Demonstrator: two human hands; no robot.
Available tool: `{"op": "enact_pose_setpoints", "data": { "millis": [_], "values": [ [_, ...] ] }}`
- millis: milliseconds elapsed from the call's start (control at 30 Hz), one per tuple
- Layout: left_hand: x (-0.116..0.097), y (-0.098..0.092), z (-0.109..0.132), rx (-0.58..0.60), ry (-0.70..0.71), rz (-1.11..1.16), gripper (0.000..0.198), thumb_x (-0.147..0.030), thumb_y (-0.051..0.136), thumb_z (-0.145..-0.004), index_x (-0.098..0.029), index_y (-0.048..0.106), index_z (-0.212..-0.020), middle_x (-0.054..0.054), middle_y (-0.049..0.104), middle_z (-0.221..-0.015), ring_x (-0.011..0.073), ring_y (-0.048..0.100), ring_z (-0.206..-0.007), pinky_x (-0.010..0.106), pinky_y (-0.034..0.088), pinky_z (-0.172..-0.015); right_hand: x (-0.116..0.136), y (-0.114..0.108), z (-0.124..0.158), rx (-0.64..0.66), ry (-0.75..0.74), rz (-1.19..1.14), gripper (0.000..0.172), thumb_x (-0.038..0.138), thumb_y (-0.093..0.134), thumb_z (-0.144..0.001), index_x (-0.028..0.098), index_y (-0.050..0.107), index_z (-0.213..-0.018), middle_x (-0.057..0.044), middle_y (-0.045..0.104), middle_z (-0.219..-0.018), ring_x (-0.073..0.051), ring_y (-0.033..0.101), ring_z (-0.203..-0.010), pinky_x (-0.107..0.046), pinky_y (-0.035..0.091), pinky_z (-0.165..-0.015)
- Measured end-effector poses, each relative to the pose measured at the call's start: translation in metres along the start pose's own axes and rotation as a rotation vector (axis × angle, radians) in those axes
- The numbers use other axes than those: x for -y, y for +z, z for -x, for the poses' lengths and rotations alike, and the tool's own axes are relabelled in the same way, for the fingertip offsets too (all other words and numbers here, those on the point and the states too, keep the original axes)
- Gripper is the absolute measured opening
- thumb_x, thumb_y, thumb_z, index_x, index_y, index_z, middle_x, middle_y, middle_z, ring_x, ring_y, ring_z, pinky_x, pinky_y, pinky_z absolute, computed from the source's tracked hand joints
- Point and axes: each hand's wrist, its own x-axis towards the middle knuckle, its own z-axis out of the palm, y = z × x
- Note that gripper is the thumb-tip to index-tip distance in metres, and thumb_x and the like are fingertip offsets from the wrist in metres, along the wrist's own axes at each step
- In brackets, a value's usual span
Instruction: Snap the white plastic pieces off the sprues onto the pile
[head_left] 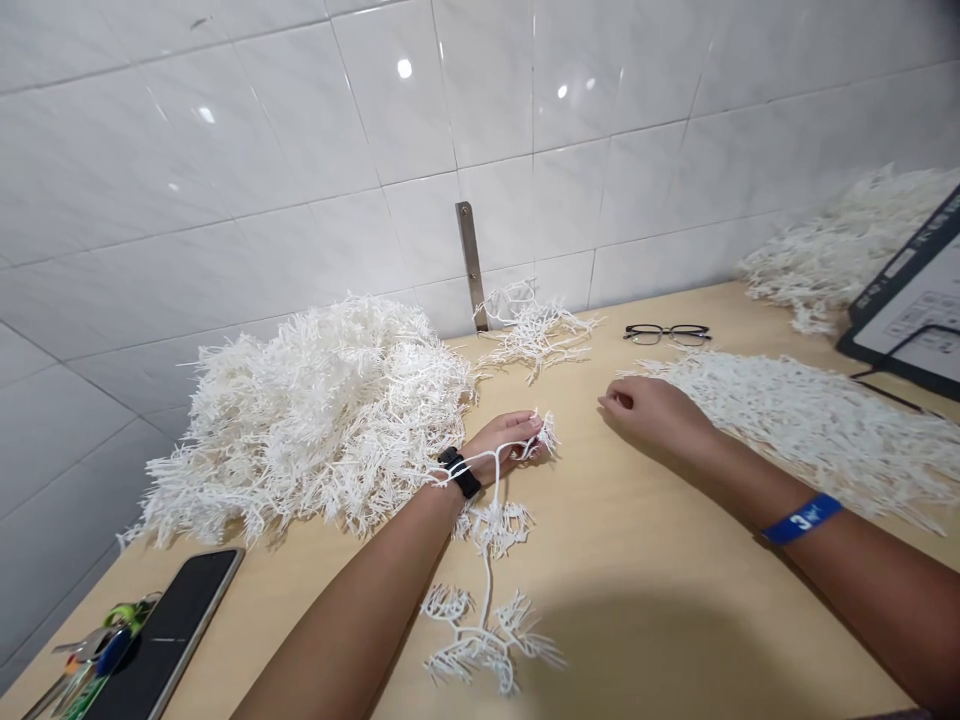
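Observation:
My left hand (501, 447), with a black watch on its wrist, is shut on a white fringed cord (484, 600). The cord crosses the back of the hand and hangs down onto the pale wooden table (660, 530). A large heap of the same white fringe (307, 420) lies just left of that wrist and touches it. My right hand (652, 412), wearing a blue wristband (801, 519), rests curled on the table and holds nothing. Its fingertips lie just beside a flat white fringe mass (802, 430).
A black smartphone (166, 635) and a bunch of keys (97, 645) lie at the near left. Glasses (667, 335), a small fringe tuft (536, 335) and a metal bracket (471, 265) are at the tiled wall. A black-framed board (911, 300) and another fringe heap (832, 250) are far right.

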Motion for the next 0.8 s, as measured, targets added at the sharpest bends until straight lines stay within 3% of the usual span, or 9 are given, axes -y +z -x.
{"op": "enact_pose_setpoints", "data": {
  "millis": [67, 133, 333, 500, 633, 800],
  "values": [
    [-0.001, 0.001, 0.000, -0.016, 0.001, -0.003, 0.041, -0.042, 0.079, -0.067, -0.011, 0.054, -0.074, -0.001, 0.052, -0.065, 0.0068, 0.050, -0.057, 0.022, 0.031, -0.056, 0.009, 0.007, 0.004, -0.045, -0.046, -0.018, 0.022, 0.035, 0.052, -0.083, 0.020, 0.067, -0.092, -0.009, 0.064, -0.089, -0.022, 0.054, -0.075, -0.031, 0.034, -0.061],
    [-0.001, 0.003, 0.000, -0.008, -0.004, -0.021, 0.041, -0.042, 0.079, -0.067, -0.011, 0.054, -0.074, -0.001, 0.053, -0.064, 0.0069, 0.050, -0.056, 0.023, 0.031, -0.056, 0.021, 0.011, 0.009, -0.035, -0.083, -0.153, 0.029, 0.036, 0.049, -0.087, 0.019, 0.066, -0.103, -0.010, 0.065, -0.098, -0.023, 0.056, -0.083, -0.031, 0.038, -0.068],
    [0.000, 0.006, 0.000, 0.066, -0.020, -0.046, 0.040, -0.044, 0.078, -0.068, -0.011, 0.055, -0.073, 0.000, 0.054, -0.064, 0.0076, 0.048, -0.057, 0.026, 0.035, -0.062, 0.047, 0.024, 0.022, 0.404, -0.171, -0.724, 0.035, 0.049, 0.049, -0.090, 0.017, 0.061, -0.087, -0.005, 0.062, -0.081, -0.018, 0.054, -0.076, -0.029, 0.042, -0.068],
    [0.000, 0.005, 0.000, 0.054, -0.041, -0.053, 0.039, -0.042, 0.079, -0.067, -0.011, 0.054, -0.071, -0.001, 0.053, -0.064, 0.0077, 0.048, -0.058, 0.025, 0.036, -0.061, 0.043, 0.032, 0.022, 0.485, -0.141, -0.840, 0.043, 0.055, 0.055, -0.086, 0.017, 0.050, -0.067, 0.002, 0.044, -0.062, -0.011, 0.039, -0.059, -0.026, 0.031, -0.056],
    [-0.003, 0.006, 0.003, 0.053, -0.055, -0.011, 0.038, -0.037, 0.081, -0.063, -0.012, 0.054, -0.069, -0.002, 0.051, -0.062, 0.0067, 0.046, -0.054, 0.024, 0.033, -0.057, 0.040, 0.029, 0.022, 0.609, -0.126, -0.938, 0.045, 0.054, 0.056, -0.086, 0.017, 0.044, -0.062, 0.003, 0.040, -0.058, -0.009, 0.033, -0.054, -0.026, 0.024, -0.052],
    [-0.008, 0.006, 0.007, 0.195, -0.103, -0.030, 0.037, -0.037, 0.081, -0.064, -0.012, 0.055, -0.069, -0.001, 0.051, -0.061, 0.0077, 0.048, -0.054, 0.024, 0.033, -0.056, 0.039, 0.026, 0.022, 0.705, -0.176, -0.857, 0.046, 0.052, 0.053, -0.087, 0.019, 0.038, -0.060, 0.005, 0.031, -0.055, -0.009, 0.026, -0.051, -0.026, 0.018, -0.050]
  ]
}}
